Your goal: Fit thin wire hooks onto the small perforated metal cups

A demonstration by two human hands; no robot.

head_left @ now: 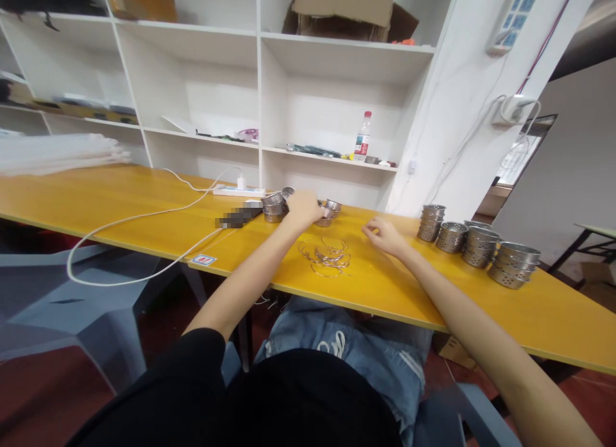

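1. We see the left arm stretched forward, the left hand [303,208] palm-down at the perforated metal cups [274,208] near the shelf unit [260,88].
2. Left fingers are at the metal cup [325,220] on that hand's right; blurred, so we can't tell if they pinch it or only touch.
3. We see the right arm reaching in from the lower right, elbow low, forearm slanting up and leftward.
4. Right hand [385,236] is over the yellow table [375,293], fingers loosely curled; we can't tell if thumb and fingertips meet.
5. We find the thin wire rings [332,260] heaped between the forearms, near the table's front edge.
6. We note more cups, stacked [514,265], right of the right hand, well apart.
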